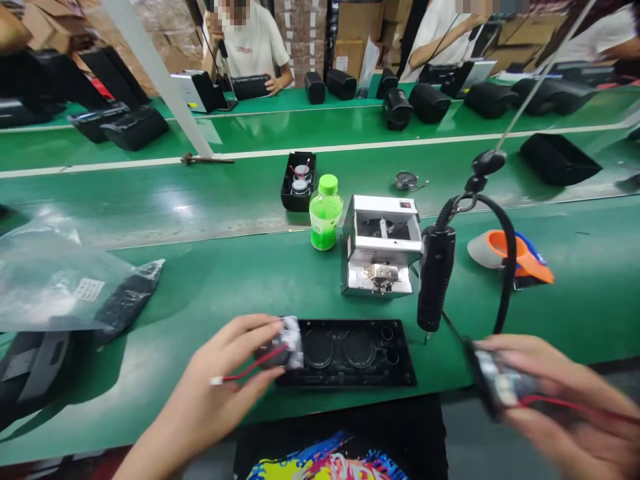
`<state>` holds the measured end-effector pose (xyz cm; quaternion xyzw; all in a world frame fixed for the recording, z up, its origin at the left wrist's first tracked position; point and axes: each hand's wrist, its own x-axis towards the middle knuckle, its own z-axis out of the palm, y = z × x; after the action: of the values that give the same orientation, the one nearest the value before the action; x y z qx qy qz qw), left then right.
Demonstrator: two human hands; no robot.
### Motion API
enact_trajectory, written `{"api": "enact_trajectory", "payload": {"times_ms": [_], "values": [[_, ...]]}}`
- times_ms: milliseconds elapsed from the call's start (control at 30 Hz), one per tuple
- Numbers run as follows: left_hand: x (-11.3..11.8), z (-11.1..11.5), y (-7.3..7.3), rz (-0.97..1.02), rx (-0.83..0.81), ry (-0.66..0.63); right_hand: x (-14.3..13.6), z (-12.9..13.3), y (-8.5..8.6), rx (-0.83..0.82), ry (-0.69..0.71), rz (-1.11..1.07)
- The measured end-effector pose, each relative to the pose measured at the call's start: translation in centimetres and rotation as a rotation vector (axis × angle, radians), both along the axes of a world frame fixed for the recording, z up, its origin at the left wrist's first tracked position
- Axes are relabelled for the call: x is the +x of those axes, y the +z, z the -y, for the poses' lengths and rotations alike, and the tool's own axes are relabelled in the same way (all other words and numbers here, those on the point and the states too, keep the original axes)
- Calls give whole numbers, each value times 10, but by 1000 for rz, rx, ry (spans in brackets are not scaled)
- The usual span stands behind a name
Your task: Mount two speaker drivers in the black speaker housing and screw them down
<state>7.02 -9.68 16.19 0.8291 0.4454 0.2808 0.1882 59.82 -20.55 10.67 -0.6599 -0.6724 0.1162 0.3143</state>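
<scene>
A black speaker front panel (350,353) with two round grilles lies flat at the near edge of the green bench. My left hand (227,380) holds a small speaker driver (283,343) with a red wire at the panel's left end. My right hand (555,393) grips a dark board-like part (493,380) with a red wire, off the bench edge at the lower right; it is blurred. A black electric screwdriver (434,277) hangs on a cable just right of the panel.
A metal screw feeder box (381,245) and a green bottle (325,213) stand behind the panel. An open black speaker housing (298,181) sits farther back. Plastic bags (55,280) lie left, an orange-and-white object (510,253) right. Other people work at the far bench.
</scene>
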Motion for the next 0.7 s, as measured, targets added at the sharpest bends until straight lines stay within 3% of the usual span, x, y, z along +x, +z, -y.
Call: {"api": "enact_trajectory", "payload": {"times_ms": [100, 233, 500, 700], "values": [[41, -6, 12, -87, -122, -205, -75, -38, 16, -23, 162, 100], [60, -9, 9, -297, -178, -252, -133, -78, 39, -51, 427, 265], [66, -23, 1, -433, -101, -339, -156, -102, 45, -124, 666, 381], [70, -29, -10, -429, -112, -341, -160, -111, 42, -128, 696, 445]]}}
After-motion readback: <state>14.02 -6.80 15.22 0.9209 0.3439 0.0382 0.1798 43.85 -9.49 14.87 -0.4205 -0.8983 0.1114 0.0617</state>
